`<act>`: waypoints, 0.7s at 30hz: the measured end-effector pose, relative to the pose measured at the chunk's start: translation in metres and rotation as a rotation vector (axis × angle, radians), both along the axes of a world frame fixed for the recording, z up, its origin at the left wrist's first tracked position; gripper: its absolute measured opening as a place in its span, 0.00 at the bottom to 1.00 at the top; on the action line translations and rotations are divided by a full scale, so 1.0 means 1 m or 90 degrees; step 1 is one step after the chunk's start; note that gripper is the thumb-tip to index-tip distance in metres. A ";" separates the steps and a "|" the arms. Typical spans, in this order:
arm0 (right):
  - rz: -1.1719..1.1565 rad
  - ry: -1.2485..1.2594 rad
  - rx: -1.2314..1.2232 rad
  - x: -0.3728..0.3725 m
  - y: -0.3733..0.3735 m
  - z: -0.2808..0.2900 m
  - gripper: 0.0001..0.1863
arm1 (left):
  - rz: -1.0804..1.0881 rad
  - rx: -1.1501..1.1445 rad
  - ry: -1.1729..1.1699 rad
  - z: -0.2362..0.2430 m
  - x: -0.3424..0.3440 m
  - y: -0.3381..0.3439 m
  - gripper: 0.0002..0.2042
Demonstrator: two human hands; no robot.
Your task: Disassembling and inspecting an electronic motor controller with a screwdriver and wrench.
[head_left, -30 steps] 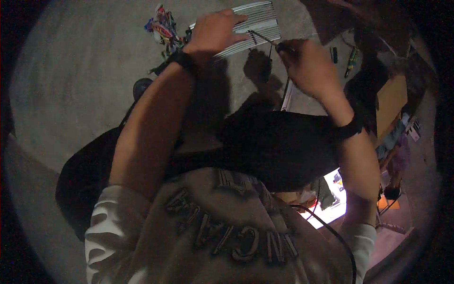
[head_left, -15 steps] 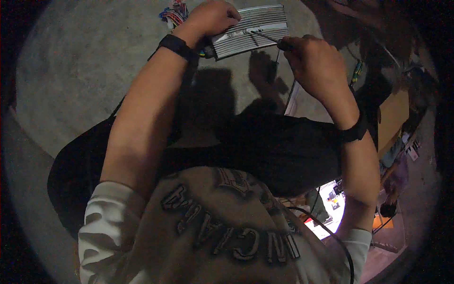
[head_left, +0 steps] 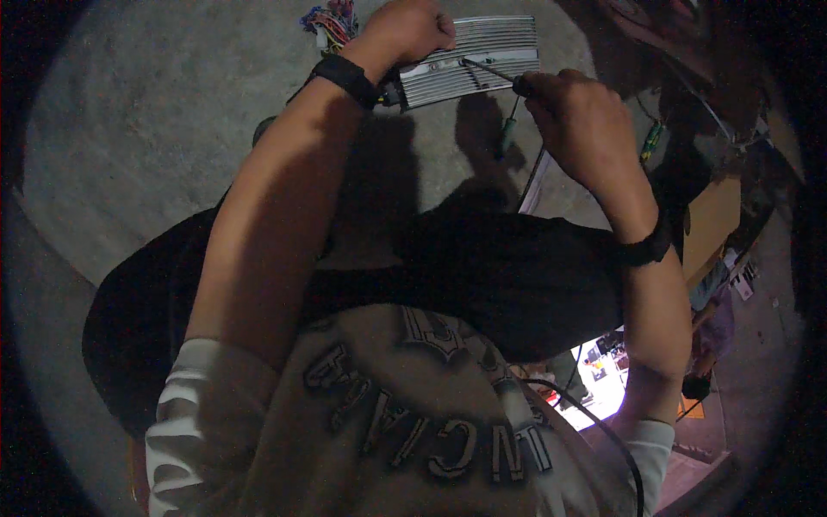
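A ribbed silver metal box (head_left: pixel 482 53) lies on the grey concrete floor at the top of the view. My left hand (head_left: pixel 412 31) presses down on its left end, fingers curled over the edge. My right hand (head_left: pixel 575 121) is closed round the handle of a screwdriver (head_left: pixel 489 71), whose thin shaft points left onto the box's top. A bundle of coloured wires (head_left: pixel 331 21) comes out of the box's left end. Both wrists wear black bands.
A second, green-handled screwdriver (head_left: pixel 508 131) lies on the floor below the box. White sheets (head_left: pixel 536 181) lie beside my right forearm. A brown cardboard piece (head_left: pixel 713 222) and dim clutter sit at the right. A bright screen (head_left: pixel 601 379) glows at lower right.
Both hands and the box have shifted up in the view. The right hand has moved closer to the box, with the screwdriver tip now on its top.
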State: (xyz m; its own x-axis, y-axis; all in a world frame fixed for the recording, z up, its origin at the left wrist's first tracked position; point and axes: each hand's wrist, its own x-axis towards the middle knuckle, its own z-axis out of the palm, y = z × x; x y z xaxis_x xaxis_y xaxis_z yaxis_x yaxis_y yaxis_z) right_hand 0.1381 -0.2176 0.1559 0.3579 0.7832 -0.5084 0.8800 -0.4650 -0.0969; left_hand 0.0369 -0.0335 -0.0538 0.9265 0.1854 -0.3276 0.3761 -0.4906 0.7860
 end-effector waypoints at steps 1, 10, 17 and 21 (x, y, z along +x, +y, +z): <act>-0.004 0.004 0.000 0.000 0.001 0.001 0.13 | -0.007 0.000 0.004 -0.001 0.000 0.001 0.12; 0.039 -0.010 -0.032 -0.005 0.008 0.002 0.13 | -0.029 0.001 0.048 -0.003 0.005 0.001 0.14; 0.189 -0.080 -0.046 -0.014 0.019 0.000 0.12 | 0.005 -0.011 0.032 -0.009 0.004 -0.001 0.13; 0.173 -0.076 -0.095 -0.023 0.023 0.000 0.12 | 0.003 -0.041 0.073 -0.009 0.004 -0.003 0.13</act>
State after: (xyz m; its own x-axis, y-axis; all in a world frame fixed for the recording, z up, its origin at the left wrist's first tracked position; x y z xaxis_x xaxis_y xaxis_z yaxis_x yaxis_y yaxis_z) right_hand 0.1153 -0.1949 0.1556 0.2106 0.7783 -0.5915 0.9747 -0.2132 0.0664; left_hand 0.0407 -0.0368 -0.0630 0.8819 0.1645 -0.4419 0.4666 -0.4394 0.7676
